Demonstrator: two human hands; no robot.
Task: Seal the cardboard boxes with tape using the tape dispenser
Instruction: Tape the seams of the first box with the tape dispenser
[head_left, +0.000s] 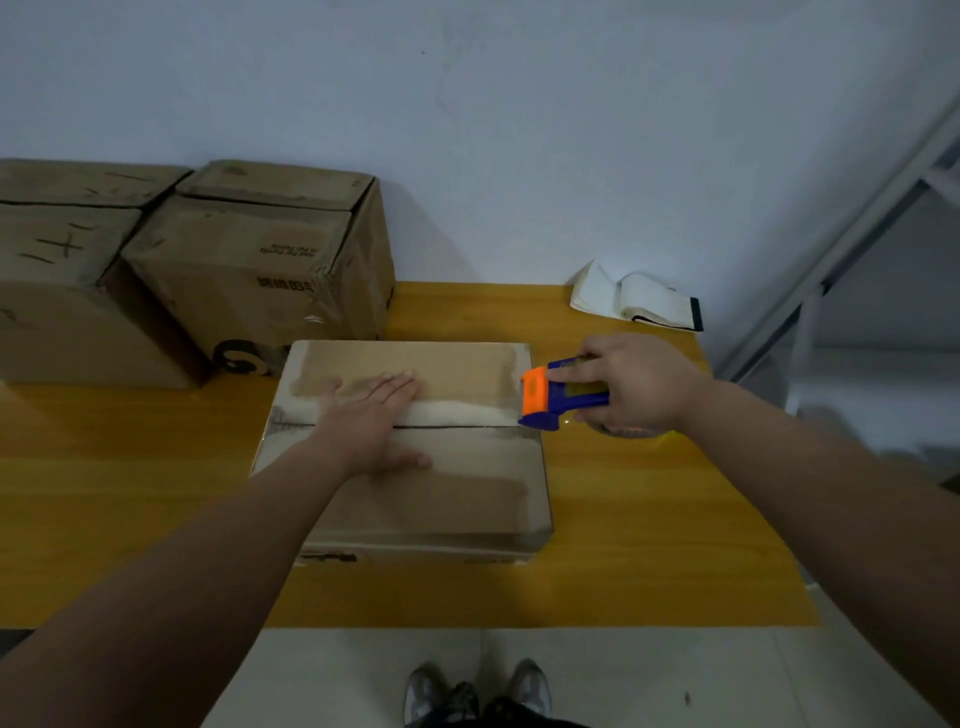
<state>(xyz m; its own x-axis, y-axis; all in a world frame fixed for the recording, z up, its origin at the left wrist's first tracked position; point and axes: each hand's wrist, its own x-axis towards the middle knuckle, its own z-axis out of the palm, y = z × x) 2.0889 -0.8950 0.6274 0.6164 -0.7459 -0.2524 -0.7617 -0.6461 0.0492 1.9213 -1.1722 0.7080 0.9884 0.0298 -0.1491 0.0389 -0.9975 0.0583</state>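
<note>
Gripping one tape dispenser (550, 397), right fingers (574, 364) curled; left fingers (397, 385) flat; three boxes (415, 483) (249, 260) (62, 270).

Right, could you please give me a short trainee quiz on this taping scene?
1. True or false: the left hand lies flat on the box.
2. Which hand holds the dispenser?
3. The dispenser is at the box's: A) right edge, B) left edge, C) near edge.
Key: 1 true; 2 the right hand; 3 A.
</note>
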